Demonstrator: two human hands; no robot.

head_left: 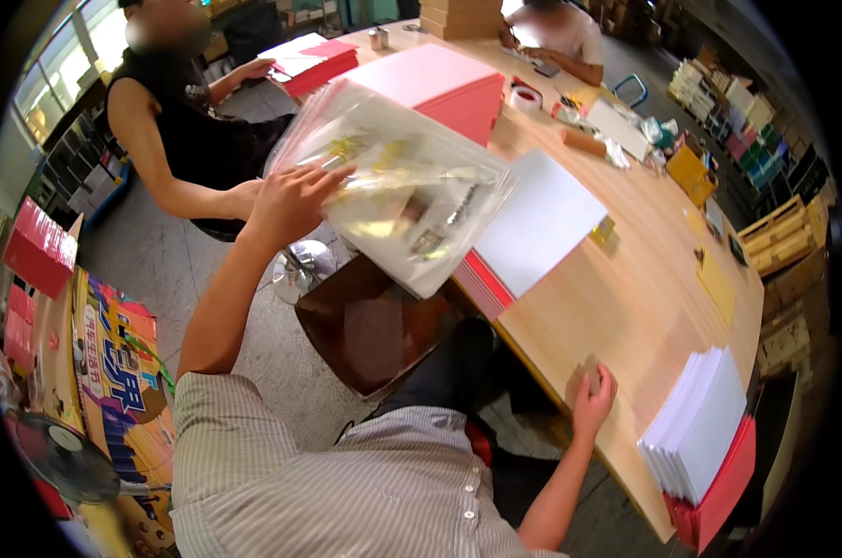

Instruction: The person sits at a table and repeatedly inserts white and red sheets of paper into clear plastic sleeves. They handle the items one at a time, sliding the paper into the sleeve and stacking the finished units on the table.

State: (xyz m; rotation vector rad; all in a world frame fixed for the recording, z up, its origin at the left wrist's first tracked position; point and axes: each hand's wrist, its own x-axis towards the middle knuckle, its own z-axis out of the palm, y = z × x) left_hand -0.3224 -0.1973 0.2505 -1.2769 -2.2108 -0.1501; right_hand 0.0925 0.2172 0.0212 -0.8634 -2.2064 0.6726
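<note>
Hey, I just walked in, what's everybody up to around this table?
The person wearing the camera has their left hand on a bunch of clear plastic bags, held up above an open brown box. Their right hand is empty, by the edge of the wooden table. A co-worker at left reaches in close behind the left hand; whether they grip the bags is hidden. A white-topped stack lies on the table beside the bags.
</note>
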